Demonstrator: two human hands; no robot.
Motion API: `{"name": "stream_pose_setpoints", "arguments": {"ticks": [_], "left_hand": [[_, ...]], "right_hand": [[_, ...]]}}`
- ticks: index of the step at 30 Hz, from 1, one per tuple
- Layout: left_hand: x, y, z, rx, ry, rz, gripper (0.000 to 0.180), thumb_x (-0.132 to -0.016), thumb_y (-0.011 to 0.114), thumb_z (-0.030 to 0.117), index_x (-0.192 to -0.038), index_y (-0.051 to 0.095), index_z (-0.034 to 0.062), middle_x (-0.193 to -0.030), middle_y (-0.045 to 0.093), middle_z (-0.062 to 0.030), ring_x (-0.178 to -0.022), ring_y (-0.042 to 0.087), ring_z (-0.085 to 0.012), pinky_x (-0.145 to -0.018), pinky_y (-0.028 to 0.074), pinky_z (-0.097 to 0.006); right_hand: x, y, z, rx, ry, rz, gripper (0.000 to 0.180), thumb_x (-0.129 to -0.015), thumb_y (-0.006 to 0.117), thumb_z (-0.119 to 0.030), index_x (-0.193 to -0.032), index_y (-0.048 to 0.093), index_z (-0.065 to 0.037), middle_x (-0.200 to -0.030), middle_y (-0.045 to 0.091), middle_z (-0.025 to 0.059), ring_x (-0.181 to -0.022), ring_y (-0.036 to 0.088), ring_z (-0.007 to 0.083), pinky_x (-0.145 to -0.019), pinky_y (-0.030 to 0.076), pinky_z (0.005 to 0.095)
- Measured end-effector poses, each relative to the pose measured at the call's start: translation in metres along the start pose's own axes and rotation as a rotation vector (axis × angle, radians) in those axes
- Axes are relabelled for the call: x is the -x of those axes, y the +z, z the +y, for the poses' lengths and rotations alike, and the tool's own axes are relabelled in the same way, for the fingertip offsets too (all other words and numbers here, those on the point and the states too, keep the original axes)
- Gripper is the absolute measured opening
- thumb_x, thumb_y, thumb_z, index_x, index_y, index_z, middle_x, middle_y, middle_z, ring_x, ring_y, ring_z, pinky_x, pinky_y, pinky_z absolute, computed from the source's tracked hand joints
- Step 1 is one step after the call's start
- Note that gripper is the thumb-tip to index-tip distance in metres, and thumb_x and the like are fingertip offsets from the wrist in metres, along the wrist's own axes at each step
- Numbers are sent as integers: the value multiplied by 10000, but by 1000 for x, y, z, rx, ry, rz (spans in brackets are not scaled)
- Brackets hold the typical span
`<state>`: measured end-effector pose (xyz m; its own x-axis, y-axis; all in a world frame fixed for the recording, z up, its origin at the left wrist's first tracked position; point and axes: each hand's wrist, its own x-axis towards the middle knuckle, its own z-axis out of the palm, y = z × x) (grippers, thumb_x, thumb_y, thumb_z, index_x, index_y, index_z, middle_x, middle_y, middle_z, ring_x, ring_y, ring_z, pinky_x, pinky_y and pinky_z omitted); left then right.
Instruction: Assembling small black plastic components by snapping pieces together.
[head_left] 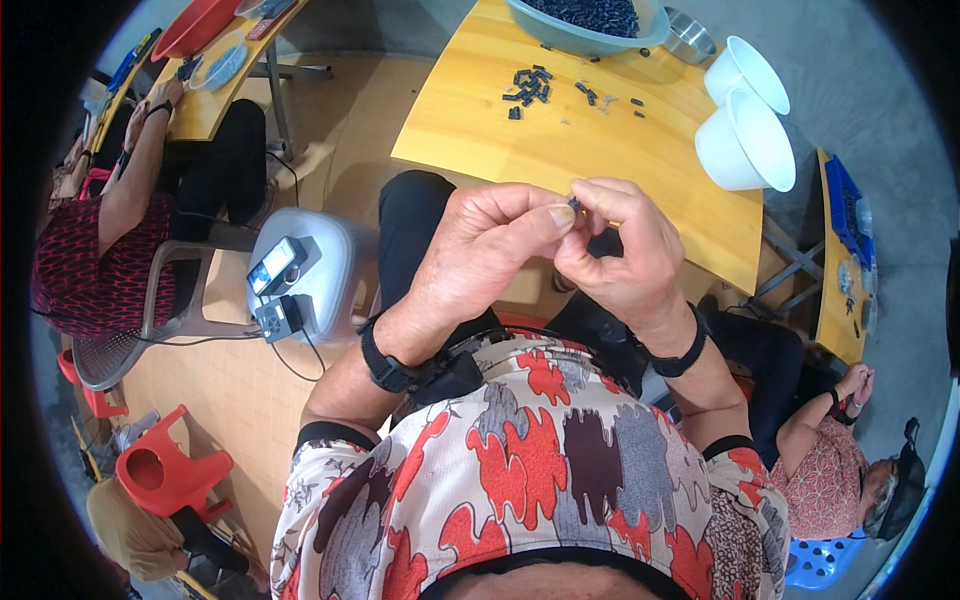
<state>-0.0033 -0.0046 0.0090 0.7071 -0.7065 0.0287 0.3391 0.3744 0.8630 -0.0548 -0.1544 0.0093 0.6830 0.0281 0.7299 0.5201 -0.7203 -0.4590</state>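
My left hand point(492, 240) and my right hand point(628, 240) meet in front of me, just off the near edge of the yellow table point(480, 120). Both are closed in a pinch. A tiny dark plastic piece point(574, 204) shows at the fingertips between them, mostly hidden by thumbs and fingers. On the tabletop beyond lies a small heap of black cylindrical pieces point(528, 88). A few loose ones and pale scraps point(604, 102) are scattered to its right. At the far edge a translucent basin point(560, 38) holds a mass of similar black pieces.
Two white tubs point(722, 150) and a metal bowl point(690, 38) stand at the table's right and back. A stool point(335, 290) at my left carries a phone-like device point(276, 266) and a black box point(279, 318) with cables. Other people sit at both sides.
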Motion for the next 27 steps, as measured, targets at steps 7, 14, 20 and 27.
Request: {"name": "stream_pose_setpoints", "arguments": {"ticks": [7, 14, 20, 27], "left_hand": [[1, 3, -9, -21, 29, 28, 174, -887, 543, 113, -913, 642, -27, -802, 645, -59, -727, 583, -91, -661, 484, -227], [-10, 0, -20, 27, -73, 41, 197, -896, 527, 126, -900, 630, -42, -805, 642, -69, -748, 598, -105, -689, 499, -234], [-24, -3, -19, 66, -115, 13, 202, -903, 521, 134, -931, 630, -35, -889, 644, -96, -800, 615, -141, -737, 515, -282], [-34, -5, -27, 9, -232, 76, 282, -907, 514, 197, -1050, 580, -36, -926, 644, -138, -818, 638, -198, -731, 529, -306]], "right_hand": [[0, -1, 4, -10, -41, 9, 314, -628, 682, 23, -922, 575, -5, -805, 605, 108, -651, 603, 197, -536, 500, 271], [8, 2, 17, -20, 16, 6, 307, -630, 683, 27, -914, 577, -16, -797, 606, 92, -642, 599, 187, -562, 496, 271], [4, -4, 15, -67, 186, 25, 302, -655, 673, 22, -937, 583, -41, -767, 605, 87, -627, 593, 184, -559, 491, 266], [-6, -26, 42, 123, 127, -66, 278, -651, 664, -11, -918, 593, -42, -749, 599, 91, -607, 582, 216, -547, 481, 290]]}}
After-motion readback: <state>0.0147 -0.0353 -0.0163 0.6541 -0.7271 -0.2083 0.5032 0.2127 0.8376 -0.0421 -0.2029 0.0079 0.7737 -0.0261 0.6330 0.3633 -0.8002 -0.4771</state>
